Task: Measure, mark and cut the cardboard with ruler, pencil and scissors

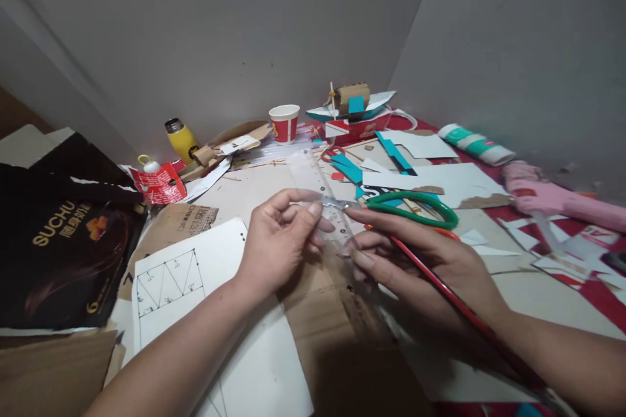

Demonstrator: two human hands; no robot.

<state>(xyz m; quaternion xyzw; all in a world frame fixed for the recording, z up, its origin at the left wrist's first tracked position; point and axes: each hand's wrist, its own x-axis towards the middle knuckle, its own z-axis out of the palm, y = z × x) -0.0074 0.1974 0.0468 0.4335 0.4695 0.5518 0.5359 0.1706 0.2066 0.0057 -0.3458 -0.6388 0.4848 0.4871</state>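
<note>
A clear plastic ruler [307, 172] is held up, tilted, over a strip of brown cardboard [317, 300]. My left hand [278, 234] pinches it from the left, thumb against the fingers. On the other side my right hand [430, 267] has its thumb and fingertips at the ruler's edge. A thin red pencil or pen [445, 290] lies across that same hand, tucked in the grip. Green-handled scissors [415, 199] are just beyond the right fingers, their blades pointing at my left hand. Below my left forearm is a white sheet [220, 260] with a drawn zigzag figure.
At the back stand a yellow bottle [180, 140], a red-and-white paper cup [284, 125] and a cardboard model boat [355, 107]. A pink glue gun [562, 199] and paper scraps [562, 254] lie right. A black printed bag [68, 247] is at left.
</note>
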